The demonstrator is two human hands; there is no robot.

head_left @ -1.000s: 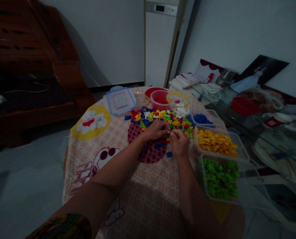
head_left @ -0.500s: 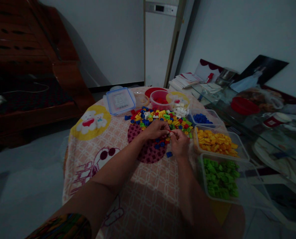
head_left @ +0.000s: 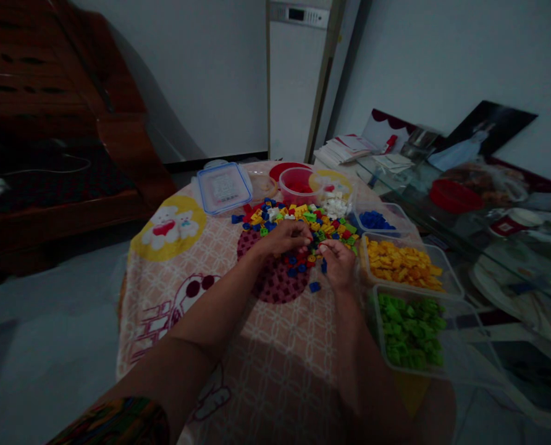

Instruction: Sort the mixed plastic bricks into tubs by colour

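Note:
Above a mixed pile of toy building bricks point(head_left: 303, 213), my left hand point(head_left: 287, 238) is closed in a pinch, with a bit of red showing at its fingertips. Close by on the right, my right hand point(head_left: 339, 258) pinches a small red brick point(head_left: 322, 245) between thumb and finger. A narrow gap separates the two hands. Loose blue and red bricks lie under and between them, and a single blue brick point(head_left: 315, 287) rests nearer to me on the tablecloth point(head_left: 285, 346). The fingers partly hide the pieces, so their exact shape cannot be made out.
On the right stand clear boxes of green bricks point(head_left: 412, 330), yellow bricks point(head_left: 403, 266) and blue bricks point(head_left: 375, 220). White bricks point(head_left: 336, 205) are heaped behind the pile, beside a round tub point(head_left: 298, 196) with red pieces. A blue-rimmed lid point(head_left: 224, 188) lies at the back left.
My hands, which met at a small red piece, have come apart. The left has shifted slightly left and up, the right slightly right.

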